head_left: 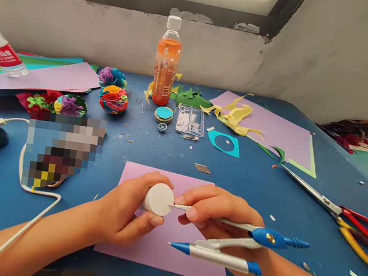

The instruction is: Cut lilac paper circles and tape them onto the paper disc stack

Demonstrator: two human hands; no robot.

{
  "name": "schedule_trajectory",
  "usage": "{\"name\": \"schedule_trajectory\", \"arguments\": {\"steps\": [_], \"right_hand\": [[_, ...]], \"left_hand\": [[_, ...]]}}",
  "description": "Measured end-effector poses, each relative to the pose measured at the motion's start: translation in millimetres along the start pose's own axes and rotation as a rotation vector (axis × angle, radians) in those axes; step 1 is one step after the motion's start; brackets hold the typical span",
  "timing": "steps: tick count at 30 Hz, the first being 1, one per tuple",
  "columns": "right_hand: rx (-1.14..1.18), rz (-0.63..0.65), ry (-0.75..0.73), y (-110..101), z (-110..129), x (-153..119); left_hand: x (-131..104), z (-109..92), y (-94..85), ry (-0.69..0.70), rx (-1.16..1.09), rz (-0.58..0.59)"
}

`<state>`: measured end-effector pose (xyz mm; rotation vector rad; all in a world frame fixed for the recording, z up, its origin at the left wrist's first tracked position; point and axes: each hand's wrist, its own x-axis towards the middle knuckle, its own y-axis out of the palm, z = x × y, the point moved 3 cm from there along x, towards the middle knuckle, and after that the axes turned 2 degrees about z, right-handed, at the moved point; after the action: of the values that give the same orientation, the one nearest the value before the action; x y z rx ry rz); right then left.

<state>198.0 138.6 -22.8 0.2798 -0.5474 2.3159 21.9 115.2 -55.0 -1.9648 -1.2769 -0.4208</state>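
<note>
My left hand [137,211] is closed around a small white cylinder [160,199], its flat round end turned toward my right hand. Between the fingers of my right hand [220,209] is a drawing compass [269,237] with a blue hinge and silver legs. Its needle leg points left, with the tip at the cylinder's round face; whether it pierces the surface I cannot tell. The other leg carries a blue-and-silver mechanical pencil [218,257], hanging below my right hand. Under both hands lies a sheet of purple paper [184,259].
An orange drink bottle [166,69] stands at the back near a clear plastic case [190,120]. Scissors [328,204] lie to the right. A blade [202,168] rests beyond the purple sheet. Paper flowers [113,99] and a white cable [33,222] are on the left.
</note>
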Motion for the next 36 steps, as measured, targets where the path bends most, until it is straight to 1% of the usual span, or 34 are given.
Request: {"name": "schedule_trajectory", "arguments": {"steps": [3,8,11,16,20,27,33,36], "right_hand": [[0.079,0.003,-0.062,0.2,-0.4,-1.1],[0.105,-0.01,-0.009,0.9,2.0,-0.2],[0.105,-0.024,-0.003,1.5,5.3,1.7],[0.036,-0.06,-0.067,1.2,4.2,3.9],[-0.003,-0.041,-0.123,2.2,-1.4,1.0],[-0.025,-0.075,-0.122,2.2,-2.5,-0.7],[-0.08,-0.042,-0.172,1.7,2.2,1.7],[-0.126,-0.078,-0.156,1.3,2.6,2.7]], "left_hand": [[0.1,-0.3,0.1,0.007,-0.006,0.001],[0.3,0.0,0.7,0.001,-0.004,0.004],[0.6,-0.4,0.3,0.008,-0.006,-0.004],[0.7,-0.7,0.3,-0.001,-0.015,0.001],[0.2,-0.9,0.3,0.0,-0.012,-0.003],[-2.4,0.9,1.3,-0.003,0.007,0.005],[-2.4,-0.3,0.2,0.017,0.026,-0.005],[-2.7,-0.6,0.1,0.022,0.055,-0.003]]}}
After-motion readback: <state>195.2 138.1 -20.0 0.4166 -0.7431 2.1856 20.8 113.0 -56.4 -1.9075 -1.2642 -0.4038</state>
